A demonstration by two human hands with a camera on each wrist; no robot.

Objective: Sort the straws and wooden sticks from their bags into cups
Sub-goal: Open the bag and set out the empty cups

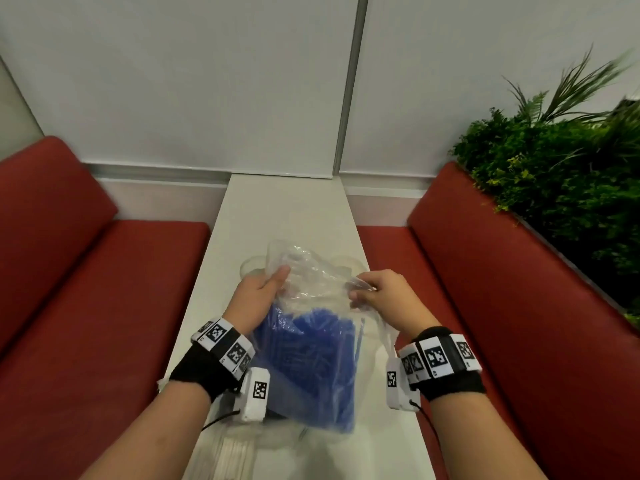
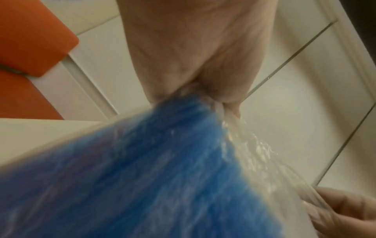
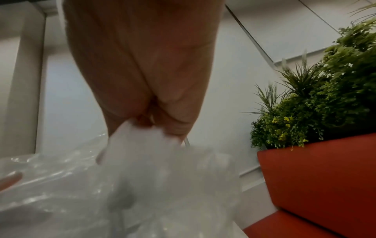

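Observation:
A clear plastic bag [image 1: 313,282] full of blue straws [image 1: 308,362] hangs above the narrow white table [image 1: 287,206]. My left hand [image 1: 263,292] grips the bag's left side near the mouth; the left wrist view shows the blue straws [image 2: 162,169] bunched under that hand [image 2: 195,64]. My right hand [image 1: 377,292] pinches the right edge of the bag's mouth, and the clear plastic [image 3: 162,169] spreads below the right hand [image 3: 146,72] in the right wrist view. Clear cups [image 1: 249,268] stand behind the bag, mostly hidden. A bundle of pale wooden sticks [image 1: 235,455] lies near the table's front edge.
Red benches [image 1: 104,289] flank the table on both sides, the right bench [image 1: 519,289] backed by green plants [image 1: 561,168]. A white wall [image 1: 207,81] closes the far end. The far half of the table is bare.

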